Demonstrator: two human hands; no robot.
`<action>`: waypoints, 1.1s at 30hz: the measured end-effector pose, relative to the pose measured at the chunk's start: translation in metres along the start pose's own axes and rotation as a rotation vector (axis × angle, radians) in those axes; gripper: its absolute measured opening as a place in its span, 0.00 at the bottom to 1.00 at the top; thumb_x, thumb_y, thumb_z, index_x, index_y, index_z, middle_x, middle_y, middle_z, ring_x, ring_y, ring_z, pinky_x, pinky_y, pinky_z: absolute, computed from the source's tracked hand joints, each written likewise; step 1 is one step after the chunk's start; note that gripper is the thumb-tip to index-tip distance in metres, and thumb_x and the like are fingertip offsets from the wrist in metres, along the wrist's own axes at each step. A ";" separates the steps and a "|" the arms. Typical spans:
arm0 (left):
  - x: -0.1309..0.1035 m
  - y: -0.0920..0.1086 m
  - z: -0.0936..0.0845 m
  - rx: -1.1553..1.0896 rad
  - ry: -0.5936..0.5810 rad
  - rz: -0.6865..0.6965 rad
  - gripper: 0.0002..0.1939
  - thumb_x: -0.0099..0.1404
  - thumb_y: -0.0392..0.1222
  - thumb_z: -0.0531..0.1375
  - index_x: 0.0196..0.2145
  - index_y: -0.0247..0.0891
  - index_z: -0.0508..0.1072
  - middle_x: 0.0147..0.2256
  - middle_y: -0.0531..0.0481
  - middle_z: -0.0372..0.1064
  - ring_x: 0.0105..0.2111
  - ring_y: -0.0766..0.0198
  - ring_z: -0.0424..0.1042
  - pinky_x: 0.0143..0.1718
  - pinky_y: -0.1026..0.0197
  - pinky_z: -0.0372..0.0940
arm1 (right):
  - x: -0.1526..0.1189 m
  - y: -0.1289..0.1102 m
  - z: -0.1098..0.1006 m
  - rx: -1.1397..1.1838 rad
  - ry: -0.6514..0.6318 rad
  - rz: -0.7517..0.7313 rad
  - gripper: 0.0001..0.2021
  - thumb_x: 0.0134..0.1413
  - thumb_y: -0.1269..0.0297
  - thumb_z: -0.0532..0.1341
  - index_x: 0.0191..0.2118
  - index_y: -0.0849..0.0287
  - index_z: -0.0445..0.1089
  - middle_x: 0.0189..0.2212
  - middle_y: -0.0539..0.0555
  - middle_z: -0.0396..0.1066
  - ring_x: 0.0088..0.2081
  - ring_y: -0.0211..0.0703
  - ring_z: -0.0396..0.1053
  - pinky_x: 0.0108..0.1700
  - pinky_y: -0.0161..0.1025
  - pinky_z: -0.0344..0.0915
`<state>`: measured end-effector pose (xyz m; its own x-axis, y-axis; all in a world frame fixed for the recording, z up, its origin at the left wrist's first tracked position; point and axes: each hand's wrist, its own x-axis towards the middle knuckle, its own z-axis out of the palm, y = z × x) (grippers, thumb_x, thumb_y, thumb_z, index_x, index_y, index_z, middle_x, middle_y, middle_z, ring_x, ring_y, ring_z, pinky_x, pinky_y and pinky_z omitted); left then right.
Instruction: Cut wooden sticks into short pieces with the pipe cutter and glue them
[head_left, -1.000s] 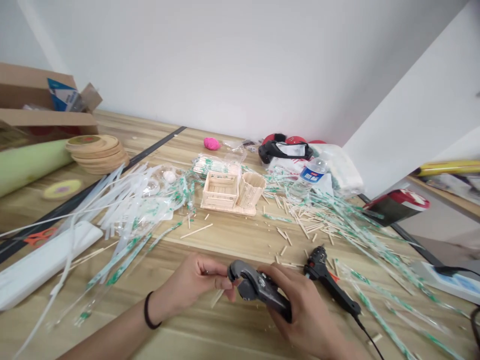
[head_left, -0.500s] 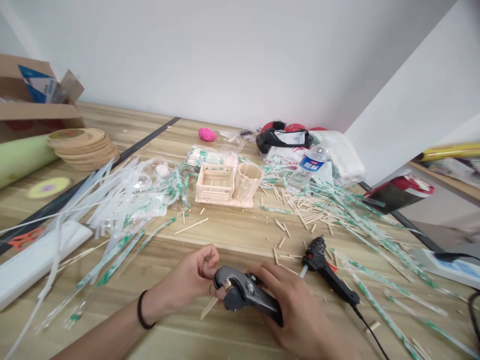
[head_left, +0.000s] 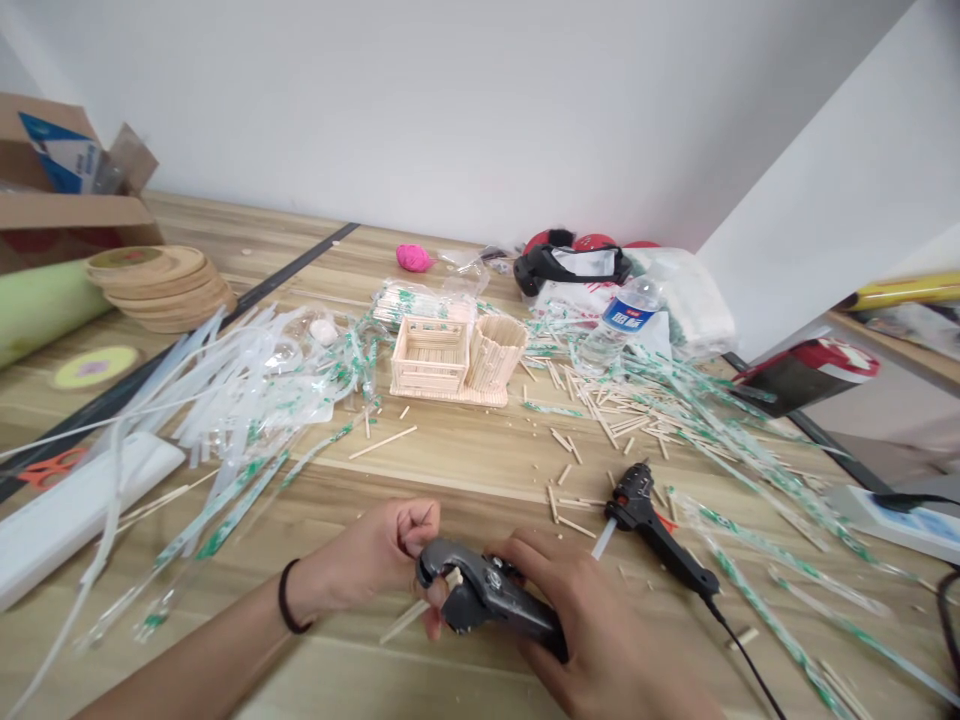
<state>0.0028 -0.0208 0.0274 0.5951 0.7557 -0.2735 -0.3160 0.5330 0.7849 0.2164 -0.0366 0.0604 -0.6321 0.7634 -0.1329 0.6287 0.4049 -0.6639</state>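
Observation:
My right hand [head_left: 585, 620] is wrapped round the handle of a dark grey hand cutter [head_left: 517, 605] with a hooked jaw, which looks like a pipe cutter. Thin wooden sticks [head_left: 405, 620] lie in its jaws, their near ends pointing down to the left. Fingers curled, my left hand [head_left: 386, 550] grips the sticks just left of the jaw; how many it holds is hidden. Beyond both hands stands a small structure made of sticks, with a square railed box [head_left: 430, 360] and a round cup [head_left: 497, 352] on one base.
A black glue gun [head_left: 660, 540] lies right of my right hand, its cord trailing forward. Cut stick pieces [head_left: 622, 420] and plastic wrappers [head_left: 757, 480] are scattered at right. Clear glue sticks [head_left: 232, 390] lie at left. A water bottle [head_left: 619, 325] stands behind.
Both hands and the cutter have shifted slightly left, and the sticks in the jaws now lie flatter. The view has tilted a little; the other things stay put.

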 end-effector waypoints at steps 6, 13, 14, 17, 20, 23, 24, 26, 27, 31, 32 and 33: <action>-0.003 0.005 0.002 0.029 -0.021 -0.028 0.28 0.41 0.40 0.73 0.19 0.39 0.53 0.13 0.60 0.66 0.14 0.68 0.70 0.10 0.74 0.54 | -0.003 -0.002 0.000 0.044 -0.009 -0.008 0.26 0.37 0.78 0.55 0.46 0.52 0.63 0.38 0.50 0.67 0.39 0.44 0.64 0.38 0.37 0.57; -0.005 0.003 0.002 0.046 -0.018 -0.079 0.28 0.41 0.38 0.73 0.19 0.40 0.51 0.15 0.59 0.68 0.17 0.65 0.72 0.13 0.71 0.56 | -0.005 -0.004 -0.003 0.069 -0.018 -0.008 0.27 0.38 0.79 0.55 0.48 0.51 0.63 0.40 0.50 0.67 0.40 0.43 0.65 0.40 0.36 0.58; -0.005 0.003 0.002 0.049 -0.016 -0.080 0.28 0.41 0.38 0.73 0.19 0.40 0.51 0.15 0.59 0.68 0.17 0.64 0.72 0.14 0.70 0.55 | -0.005 -0.004 -0.003 0.068 -0.016 -0.010 0.27 0.39 0.79 0.55 0.48 0.51 0.63 0.40 0.49 0.67 0.41 0.43 0.65 0.40 0.36 0.58; -0.006 0.005 0.002 0.088 -0.015 -0.071 0.28 0.42 0.40 0.72 0.19 0.41 0.52 0.15 0.59 0.67 0.17 0.65 0.71 0.13 0.70 0.54 | -0.005 -0.004 -0.002 0.068 -0.020 -0.012 0.28 0.37 0.79 0.56 0.49 0.51 0.63 0.41 0.49 0.67 0.42 0.43 0.65 0.42 0.37 0.59; -0.006 0.006 0.001 0.150 -0.005 -0.065 0.27 0.43 0.39 0.72 0.19 0.40 0.52 0.15 0.60 0.65 0.15 0.68 0.68 0.12 0.71 0.51 | -0.005 -0.004 -0.001 0.080 -0.025 -0.012 0.29 0.36 0.78 0.56 0.49 0.52 0.63 0.41 0.51 0.67 0.43 0.45 0.64 0.43 0.38 0.58; -0.006 0.006 0.001 0.173 -0.006 -0.064 0.26 0.43 0.37 0.72 0.19 0.40 0.53 0.15 0.60 0.64 0.15 0.70 0.67 0.12 0.71 0.51 | -0.006 -0.004 0.000 0.086 -0.040 -0.005 0.28 0.35 0.78 0.56 0.48 0.52 0.63 0.41 0.52 0.67 0.42 0.45 0.65 0.43 0.38 0.59; -0.006 0.006 0.001 0.166 -0.016 -0.067 0.26 0.43 0.38 0.72 0.19 0.40 0.53 0.15 0.60 0.65 0.15 0.70 0.67 0.12 0.71 0.51 | -0.006 -0.004 0.000 0.087 -0.044 -0.001 0.28 0.35 0.78 0.55 0.48 0.53 0.63 0.40 0.52 0.67 0.42 0.46 0.64 0.42 0.38 0.59; -0.006 0.005 0.000 0.140 -0.032 -0.075 0.27 0.42 0.39 0.72 0.19 0.40 0.53 0.15 0.60 0.65 0.16 0.68 0.68 0.12 0.71 0.52 | -0.006 -0.004 0.000 0.086 -0.051 0.008 0.27 0.35 0.78 0.55 0.47 0.53 0.63 0.40 0.52 0.67 0.42 0.46 0.64 0.42 0.38 0.58; -0.007 0.004 0.001 0.129 -0.034 -0.079 0.27 0.42 0.40 0.72 0.19 0.41 0.53 0.15 0.60 0.65 0.16 0.68 0.69 0.12 0.71 0.53 | -0.006 -0.005 0.000 0.085 -0.051 0.012 0.26 0.35 0.78 0.55 0.46 0.53 0.63 0.40 0.52 0.67 0.42 0.45 0.64 0.42 0.38 0.58; -0.007 0.000 0.001 0.101 -0.040 -0.094 0.27 0.43 0.42 0.72 0.19 0.40 0.54 0.15 0.59 0.65 0.16 0.67 0.69 0.13 0.70 0.55 | -0.006 -0.006 0.000 0.082 -0.061 0.020 0.25 0.35 0.78 0.55 0.45 0.53 0.63 0.40 0.52 0.66 0.42 0.45 0.64 0.41 0.38 0.58; -0.008 -0.001 0.001 0.097 -0.045 -0.097 0.26 0.43 0.43 0.72 0.19 0.40 0.54 0.15 0.58 0.66 0.16 0.67 0.69 0.13 0.70 0.56 | -0.006 -0.007 0.000 0.083 -0.062 0.020 0.26 0.35 0.78 0.55 0.45 0.53 0.63 0.40 0.51 0.66 0.42 0.45 0.64 0.41 0.37 0.58; -0.008 -0.002 0.001 0.093 -0.050 -0.100 0.26 0.43 0.43 0.72 0.19 0.40 0.55 0.16 0.58 0.66 0.16 0.67 0.69 0.13 0.69 0.57 | -0.007 -0.007 0.000 0.086 -0.063 0.020 0.26 0.35 0.78 0.55 0.45 0.53 0.63 0.40 0.51 0.66 0.42 0.45 0.64 0.41 0.37 0.58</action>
<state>0.0000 -0.0283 0.0286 0.6573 0.6792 -0.3267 -0.1844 0.5652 0.8041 0.2164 -0.0445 0.0657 -0.6489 0.7365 -0.1909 0.6020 0.3436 -0.7207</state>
